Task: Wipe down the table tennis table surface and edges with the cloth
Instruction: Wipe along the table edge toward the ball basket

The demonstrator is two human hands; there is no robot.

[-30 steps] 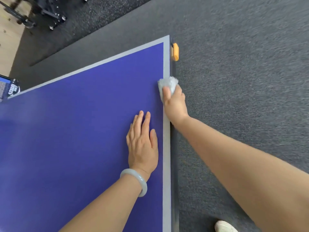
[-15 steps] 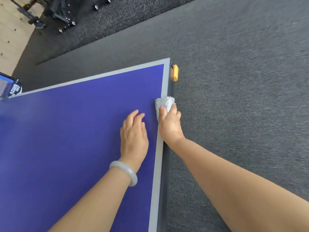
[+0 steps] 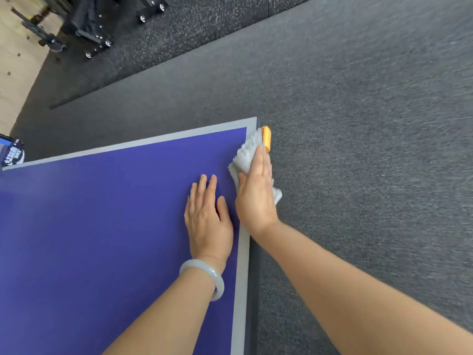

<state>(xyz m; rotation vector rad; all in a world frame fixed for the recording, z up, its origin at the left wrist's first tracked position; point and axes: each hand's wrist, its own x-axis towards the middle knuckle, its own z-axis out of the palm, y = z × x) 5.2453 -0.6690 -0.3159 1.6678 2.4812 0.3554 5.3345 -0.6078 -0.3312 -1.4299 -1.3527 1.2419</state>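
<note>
The table tennis table (image 3: 102, 226) has a blue top with a grey border, and its far right corner is in view. A pale grey fluffy cloth (image 3: 247, 155) lies on the right edge just short of that corner. My right hand (image 3: 256, 196) presses flat on the cloth with straight fingers, and cloth sticks out beyond the fingertips and by the wrist. My left hand (image 3: 207, 219) rests flat on the blue top just left of the right hand, with a pale bracelet (image 3: 204, 275) on its wrist.
An orange corner piece (image 3: 266, 138) sits on the table's side beside the cloth. Grey carpet (image 3: 358, 149) lies to the right and beyond. Black wheeled frames (image 3: 97, 29) stand on dark speckled matting at the far left. A blue printed object (image 3: 10, 152) shows at the left edge.
My right hand has slid the cloth along the right edge toward the corner and now lies flatter on it. My left hand stays flat on the top.
</note>
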